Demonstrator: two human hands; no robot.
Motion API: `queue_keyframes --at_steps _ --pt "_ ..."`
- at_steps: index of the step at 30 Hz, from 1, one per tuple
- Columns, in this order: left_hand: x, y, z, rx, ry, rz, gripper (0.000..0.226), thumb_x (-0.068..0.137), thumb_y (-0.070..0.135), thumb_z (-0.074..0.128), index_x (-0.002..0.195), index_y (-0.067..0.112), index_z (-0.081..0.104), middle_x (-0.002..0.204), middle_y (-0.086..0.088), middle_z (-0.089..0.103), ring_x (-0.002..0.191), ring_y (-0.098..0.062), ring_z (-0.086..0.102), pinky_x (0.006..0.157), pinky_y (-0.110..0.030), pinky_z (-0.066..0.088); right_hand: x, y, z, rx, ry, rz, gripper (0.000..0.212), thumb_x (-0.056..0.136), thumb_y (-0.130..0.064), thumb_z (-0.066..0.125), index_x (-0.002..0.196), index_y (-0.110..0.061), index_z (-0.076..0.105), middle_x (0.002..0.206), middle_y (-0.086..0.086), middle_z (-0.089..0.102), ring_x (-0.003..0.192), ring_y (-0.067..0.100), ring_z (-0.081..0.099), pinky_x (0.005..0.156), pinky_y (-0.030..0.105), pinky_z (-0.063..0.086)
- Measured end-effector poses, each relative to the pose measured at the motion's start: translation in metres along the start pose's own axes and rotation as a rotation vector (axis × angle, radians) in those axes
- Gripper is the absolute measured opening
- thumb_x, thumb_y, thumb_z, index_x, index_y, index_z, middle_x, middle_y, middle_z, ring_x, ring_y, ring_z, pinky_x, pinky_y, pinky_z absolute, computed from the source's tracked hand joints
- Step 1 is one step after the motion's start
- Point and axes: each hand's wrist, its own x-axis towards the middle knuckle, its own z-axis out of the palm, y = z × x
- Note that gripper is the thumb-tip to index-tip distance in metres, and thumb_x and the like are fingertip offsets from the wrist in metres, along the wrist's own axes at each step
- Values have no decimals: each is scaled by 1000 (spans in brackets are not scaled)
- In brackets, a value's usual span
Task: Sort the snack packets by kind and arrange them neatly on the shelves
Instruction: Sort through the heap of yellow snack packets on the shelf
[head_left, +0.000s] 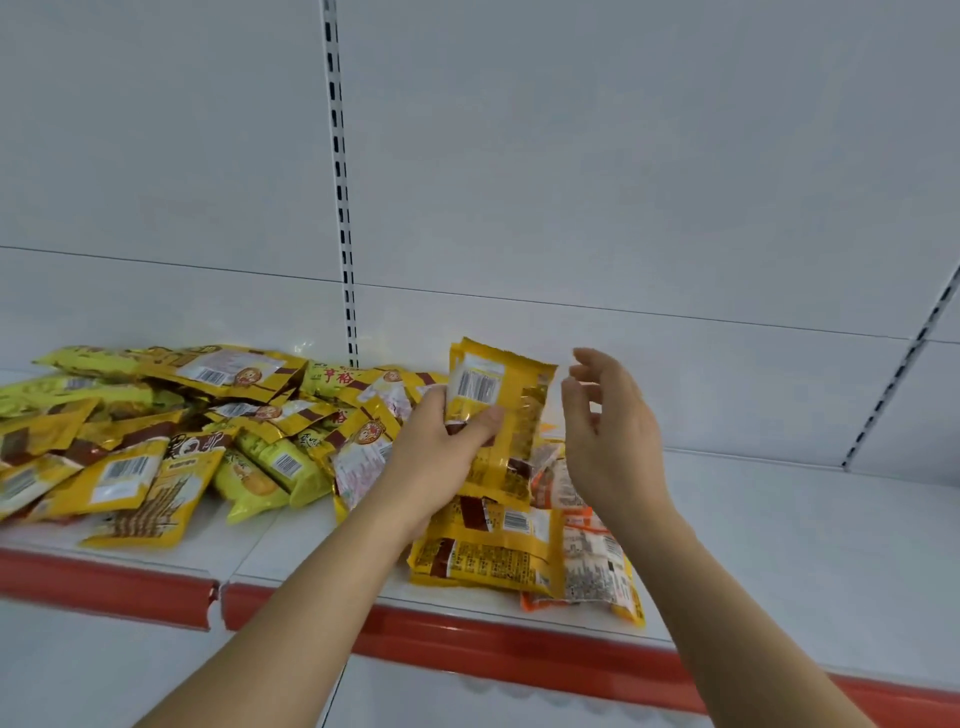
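— What lies on the white metal shelf?
— A loose heap of yellow foil snack packets.
— And the hands?
— Left hand grips an upright yellow packet above the shelf; right hand beside it, fingers spread, empty.

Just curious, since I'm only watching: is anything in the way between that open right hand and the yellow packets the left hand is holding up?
Nothing visible. The right hand hovers open just beside the held yellow packets, with only a narrow gap of air between them.
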Motion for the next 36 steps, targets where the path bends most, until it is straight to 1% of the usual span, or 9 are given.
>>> queue_keyframes --at_steps 4,7,12,19,25,28,32,34,36 --pt "-4 -9 -20 -97 113 -29 20 99 39 67 117 34 62 108 16 69 100 1 65 72 -20 42 -21 15 -5 -247 -419 2 23 93 -15 53 98 -29 71 100 -14 72 81 12 68 71 34 56" --pt "-8 -11 -26 -137 114 -36 25 98 38 68 122 31 63 109 16 71 93 7 65 72 -19 43 -37 10 -2 -517 -734 -119 28 92 -42 57 115 -30 68 111 -12 68 110 15 59 83 33 45" --pt "-17 -15 -35 -121 70 -47 22 98 40 68 118 34 62 111 16 70 91 10 65 73 -19 44 -39 -5 2 -720 -805 -91 62 88 -69 53 143 -41 44 135 -5 57 130 23 43 102 44 35" --pt "-23 -20 -56 -181 76 -59 22 100 32 66 121 27 62 111 9 71 97 -2 67 74 -25 47 -34 -16 -11 -483 -485 106 49 81 -44 77 126 -30 63 114 -6 53 102 18 57 87 32 47" --pt "-23 -26 -56 -207 101 -77 18 99 32 66 116 27 61 111 6 72 106 -13 69 87 -38 54 -29 -24 -51 6 110 384 18 89 -31 71 105 -24 65 91 2 69 81 27 67 70 38 53" --pt "-23 -23 -45 -258 38 -90 18 101 31 65 118 32 61 113 8 71 109 -12 68 97 -44 53 -37 -44 -45 172 85 416 13 91 -27 70 102 -22 65 78 9 73 68 33 70 70 48 58" --pt "-30 -15 -29 -388 -60 -139 37 101 48 60 135 35 54 131 15 63 123 -9 57 104 -42 41 -55 -58 -7 47 -3 373 12 93 -38 67 96 -27 65 73 0 73 58 13 69 65 40 59" --pt "-32 -13 -25 -405 -82 -141 60 86 71 67 134 37 55 133 14 66 127 -12 61 107 -49 49 -60 -58 14 -1 -23 360 20 92 -48 64 94 -28 66 75 -6 73 63 8 70 67 39 59" --pt "-31 -15 -26 -349 -58 -110 63 77 69 78 127 36 58 121 13 74 117 -13 69 100 -50 56 -62 -60 27 -41 -59 325 25 92 -53 61 95 -28 67 80 -10 72 74 6 68 71 36 57"
